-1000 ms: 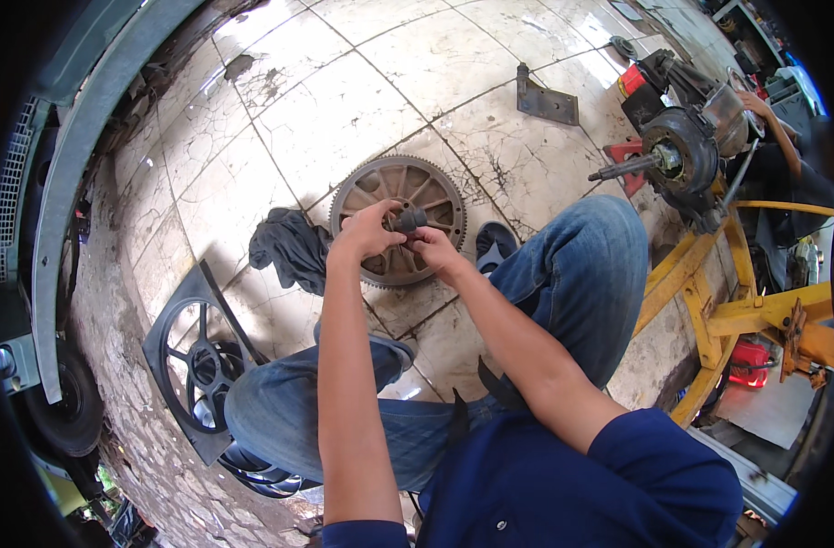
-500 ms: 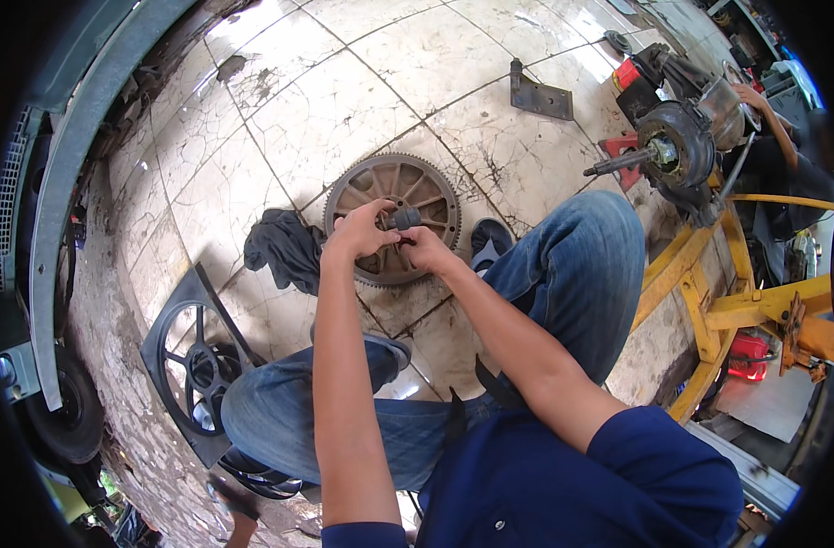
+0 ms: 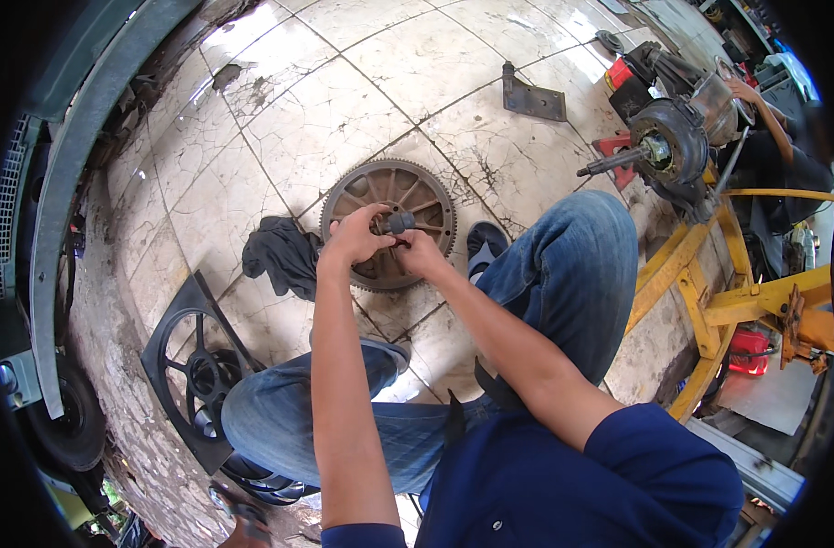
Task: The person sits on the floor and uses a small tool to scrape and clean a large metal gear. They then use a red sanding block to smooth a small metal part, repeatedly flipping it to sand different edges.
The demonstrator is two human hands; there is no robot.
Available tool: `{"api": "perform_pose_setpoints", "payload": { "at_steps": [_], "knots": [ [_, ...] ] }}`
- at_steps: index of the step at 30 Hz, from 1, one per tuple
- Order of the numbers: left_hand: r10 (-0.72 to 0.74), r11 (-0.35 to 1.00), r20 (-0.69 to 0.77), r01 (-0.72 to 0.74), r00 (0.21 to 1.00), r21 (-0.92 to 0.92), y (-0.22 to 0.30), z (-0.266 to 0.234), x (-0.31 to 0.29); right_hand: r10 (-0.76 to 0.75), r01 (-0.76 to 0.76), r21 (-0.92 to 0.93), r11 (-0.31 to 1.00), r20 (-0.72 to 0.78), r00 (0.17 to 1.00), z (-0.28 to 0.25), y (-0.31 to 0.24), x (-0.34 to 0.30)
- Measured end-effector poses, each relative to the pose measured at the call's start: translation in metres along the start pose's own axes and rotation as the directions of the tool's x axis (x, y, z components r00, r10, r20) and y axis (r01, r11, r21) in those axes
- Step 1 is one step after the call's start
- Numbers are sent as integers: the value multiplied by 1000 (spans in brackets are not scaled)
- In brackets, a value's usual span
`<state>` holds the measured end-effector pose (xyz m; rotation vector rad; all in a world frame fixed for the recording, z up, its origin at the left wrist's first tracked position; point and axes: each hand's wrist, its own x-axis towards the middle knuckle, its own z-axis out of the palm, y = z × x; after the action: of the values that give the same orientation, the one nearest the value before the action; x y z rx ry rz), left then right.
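Observation:
A toothed flywheel (image 3: 428, 189) lies flat on the tiles in front of me. Over its middle, my left hand (image 3: 355, 239) closes thumb and fingers round a short, dark cylindrical metal part (image 3: 400, 222). From the lower right, my right hand (image 3: 421, 255) has its fingers closed at the underside of the same part, near my left thumb. My fingers hide the lower end, so I cannot tell whether it touches the flywheel hub. A crumpled black rag (image 3: 280, 256) lies against the flywheel's left side.
A black fan shroud (image 3: 166, 344) lies beside my left knee. Ahead to the right is a dark metal bracket (image 3: 533, 100). A greasy hub assembly (image 3: 659, 142) and a yellow metal frame (image 3: 698, 301) stand at right, with another person's arm (image 3: 771, 117) behind them.
My hands keep their grip on the dark part with barely any movement. The view has shifted slightly, and a person's sandalled foot at the lower left has moved.

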<state>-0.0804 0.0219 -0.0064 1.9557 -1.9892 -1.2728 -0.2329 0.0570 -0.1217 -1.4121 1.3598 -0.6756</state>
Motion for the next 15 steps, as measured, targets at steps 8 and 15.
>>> {"api": "perform_pose_setpoints", "payload": {
  "at_steps": [8, 15],
  "knots": [
    [17, 1000, 2, -17, 1000, -10, 0, 0, 0, -7, -5, -202, 979, -60, 998, -4, -23, -14],
    [31, 999, 33, -30, 999, -42, -7, 3, 6, -91, 78, -156, 985, -76, 993, -3, -14, -13]
  ]
}}
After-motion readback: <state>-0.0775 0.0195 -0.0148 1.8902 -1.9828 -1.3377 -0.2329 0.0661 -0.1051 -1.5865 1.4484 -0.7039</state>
